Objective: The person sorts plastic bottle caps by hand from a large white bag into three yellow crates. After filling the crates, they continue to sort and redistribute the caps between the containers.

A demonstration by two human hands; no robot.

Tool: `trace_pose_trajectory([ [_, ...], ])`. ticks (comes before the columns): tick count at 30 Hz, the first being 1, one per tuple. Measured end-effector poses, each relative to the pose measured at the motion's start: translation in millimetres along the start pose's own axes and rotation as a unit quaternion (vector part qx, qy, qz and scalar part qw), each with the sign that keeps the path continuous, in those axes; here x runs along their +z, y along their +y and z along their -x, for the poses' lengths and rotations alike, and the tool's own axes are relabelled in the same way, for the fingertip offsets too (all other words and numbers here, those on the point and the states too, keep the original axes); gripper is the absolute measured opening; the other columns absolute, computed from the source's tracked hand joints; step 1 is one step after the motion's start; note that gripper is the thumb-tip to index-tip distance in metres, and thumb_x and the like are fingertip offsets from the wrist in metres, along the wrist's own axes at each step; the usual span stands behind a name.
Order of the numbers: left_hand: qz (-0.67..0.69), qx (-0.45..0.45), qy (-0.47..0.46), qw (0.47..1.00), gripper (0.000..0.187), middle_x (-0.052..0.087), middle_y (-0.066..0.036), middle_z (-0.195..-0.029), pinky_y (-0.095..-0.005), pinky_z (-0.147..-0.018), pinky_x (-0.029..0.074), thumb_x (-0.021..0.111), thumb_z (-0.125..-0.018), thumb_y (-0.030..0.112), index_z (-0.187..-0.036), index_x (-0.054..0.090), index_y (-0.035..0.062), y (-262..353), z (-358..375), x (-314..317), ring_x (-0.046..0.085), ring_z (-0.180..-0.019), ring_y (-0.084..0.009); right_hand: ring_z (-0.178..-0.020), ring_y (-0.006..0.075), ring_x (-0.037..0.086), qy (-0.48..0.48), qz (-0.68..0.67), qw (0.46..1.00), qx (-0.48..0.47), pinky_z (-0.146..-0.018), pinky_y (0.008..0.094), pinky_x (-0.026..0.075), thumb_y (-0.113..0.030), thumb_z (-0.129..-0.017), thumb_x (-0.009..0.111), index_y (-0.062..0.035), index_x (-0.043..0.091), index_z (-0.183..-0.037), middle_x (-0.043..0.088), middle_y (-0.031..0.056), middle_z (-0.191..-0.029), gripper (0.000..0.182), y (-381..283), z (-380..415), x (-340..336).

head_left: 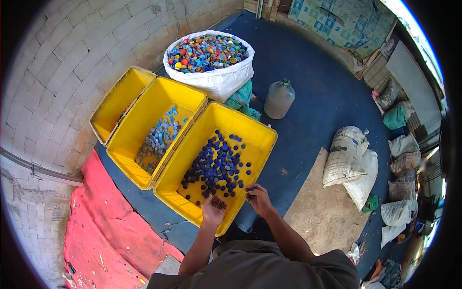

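Observation:
Many dark blue bottle caps (pixel 219 161) lie loose on the floor of the nearest yellow crate (pixel 255 139). Over that crate's near edge, my left hand (pixel 214 209) is turned palm up, its fingers loosely bent and apart, close to the lowest caps. My right hand (pixel 259 198) is at the crate's right rim with its fingers pinched together. A small dark piece, which looks like a bottle cap, shows at those fingertips.
A second yellow crate (pixel 175 94) holds pale blue and clear caps (pixel 161 137); a third crate (pixel 108 106) adjoins it. Behind stands a white sack (pixel 211 82) full of mixed caps. A cloudy jug (pixel 279 101) and stuffed sacks (pixel 344 154) stand to the right.

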State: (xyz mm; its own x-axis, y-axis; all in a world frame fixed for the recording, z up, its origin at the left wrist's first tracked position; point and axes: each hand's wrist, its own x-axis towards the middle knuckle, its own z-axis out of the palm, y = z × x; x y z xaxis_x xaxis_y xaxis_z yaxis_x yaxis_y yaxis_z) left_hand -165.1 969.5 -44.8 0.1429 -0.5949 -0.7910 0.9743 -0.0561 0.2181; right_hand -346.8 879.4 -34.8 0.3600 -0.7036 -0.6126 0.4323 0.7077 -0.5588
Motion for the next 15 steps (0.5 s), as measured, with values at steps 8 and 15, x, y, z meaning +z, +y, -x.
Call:
trace_pose_trajectory([
  [8,-0.062,0.042,-0.001,0.997,0.016,0.055,-0.002,-0.085,-0.0367,-0.077,0.044,0.055,-0.092,0.025,-0.092,0.056,0.0095,-76.3,-72.1,110.0,0.054,-0.078,-0.0178,-0.061,0.0155,0.050,-0.015,0.448,0.883,-0.138,-0.057,0.0298,0.044,-0.008,-0.085,0.061,-0.0010,0.054,-0.091,0.049,0.0063,-0.074,0.012,-110.0,-68.3,-92.3],
  [15,-0.018,0.056,-0.039,0.997,0.013,0.057,-0.002,-0.083,-0.0365,-0.074,0.046,0.060,-0.088,0.023,-0.091,0.060,0.0098,-187.7,-149.8,243.7,0.054,-0.079,-0.0171,-0.063,0.0159,0.052,-0.136,0.597,0.771,-0.175,-0.059,0.0339,0.044,-0.015,-0.085,0.063,0.0013,0.054,-0.091,0.053,0.0073,-0.070,0.019,-284.5,-134.8,-162.2],
])
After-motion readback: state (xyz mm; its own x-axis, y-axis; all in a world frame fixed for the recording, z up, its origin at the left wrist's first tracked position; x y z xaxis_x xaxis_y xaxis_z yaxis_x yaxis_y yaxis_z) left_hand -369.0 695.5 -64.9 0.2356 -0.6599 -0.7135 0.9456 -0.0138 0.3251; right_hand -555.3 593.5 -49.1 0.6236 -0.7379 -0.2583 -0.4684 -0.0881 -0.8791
